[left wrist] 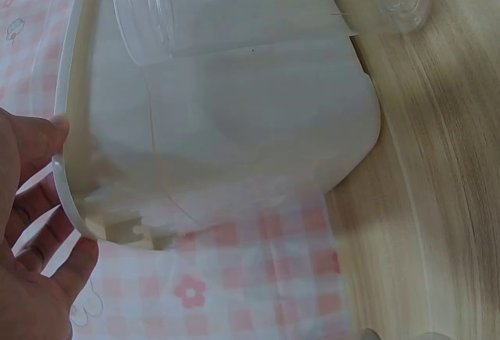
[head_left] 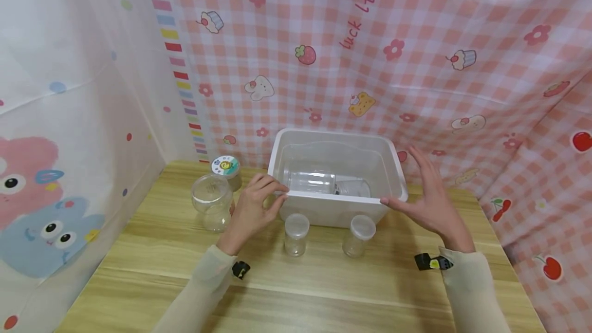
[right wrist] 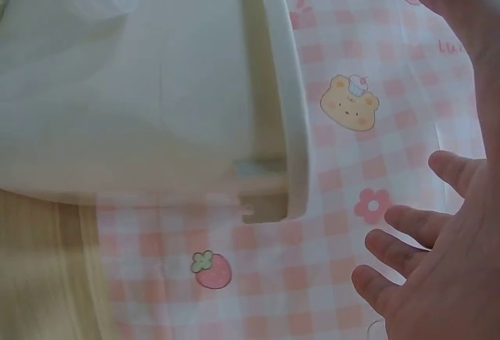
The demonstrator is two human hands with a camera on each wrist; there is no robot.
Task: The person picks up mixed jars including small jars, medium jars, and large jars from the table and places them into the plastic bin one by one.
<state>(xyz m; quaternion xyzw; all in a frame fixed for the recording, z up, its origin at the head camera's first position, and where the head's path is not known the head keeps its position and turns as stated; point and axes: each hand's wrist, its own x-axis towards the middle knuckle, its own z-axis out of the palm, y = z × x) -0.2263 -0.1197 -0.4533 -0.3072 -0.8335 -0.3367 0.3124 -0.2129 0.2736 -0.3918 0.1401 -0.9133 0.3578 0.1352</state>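
A white plastic bin [head_left: 333,212] stands on the table and has clear plastic containers [head_left: 314,181] lying inside it. My left hand [head_left: 254,207] holds the bin's rim at the near left corner; in the left wrist view its thumb and fingertips [left wrist: 78,266] are on that rim. Beside the bin's right side, my right hand [head_left: 430,202] is spread wide, thumb near the front right corner. The right wrist view shows its fingers [right wrist: 406,250] apart from the bin wall. Two small clear lidded jars [head_left: 296,235] [head_left: 358,238] stand before the bin's front wall.
Left of my left hand stands a round clear jar [head_left: 213,204], with a tub with a printed lid [head_left: 225,166] behind it. A pink checked cloth [head_left: 333,76] hangs behind the bin. The wooden table [head_left: 296,297] runs toward me.
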